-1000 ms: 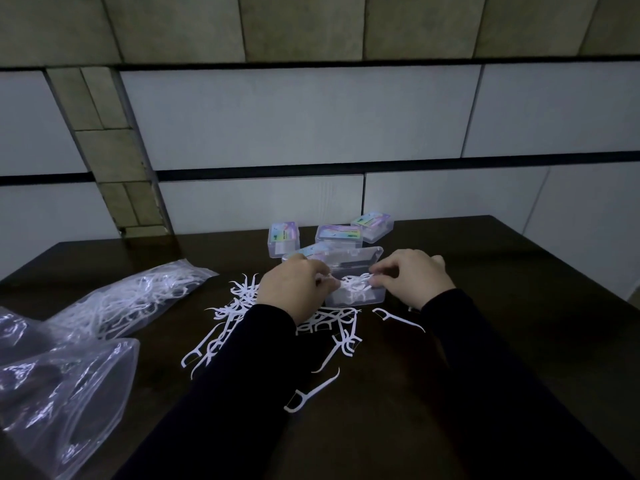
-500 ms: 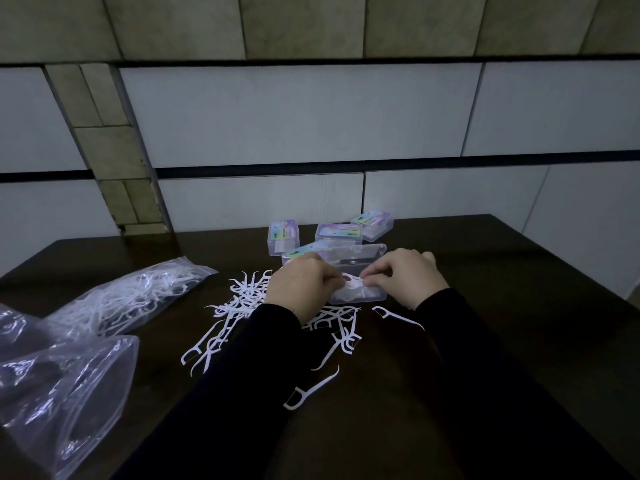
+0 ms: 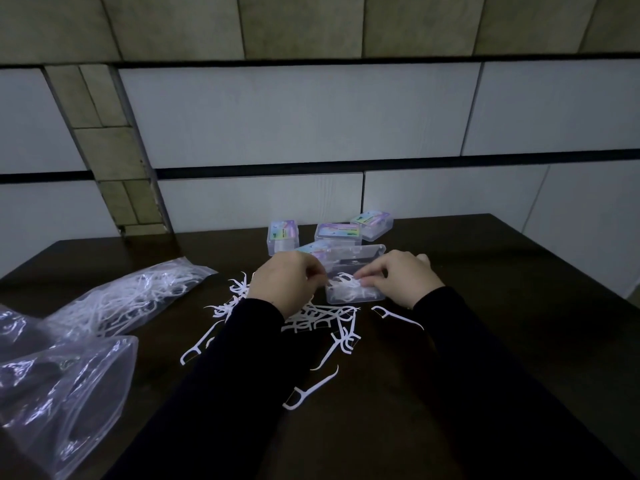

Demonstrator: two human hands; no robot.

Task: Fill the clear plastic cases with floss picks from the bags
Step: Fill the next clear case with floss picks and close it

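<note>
Both hands (image 3: 287, 285) (image 3: 405, 282) stay at open case (image 3: 355, 294); labels unreadable.

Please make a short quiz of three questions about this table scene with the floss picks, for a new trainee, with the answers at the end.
1. True or false: the open clear case between the two hands already holds some floss picks.
2. Where does the bag with floss picks lie? A) left of the hands B) right of the hands C) behind the labelled cases
3. What does the right hand do at the open case?

Key
1. True.
2. A.
3. Its fingers reach over the case rim and touch the picks inside; the left hand is at the case's other end, its fingertips hidden.
</note>
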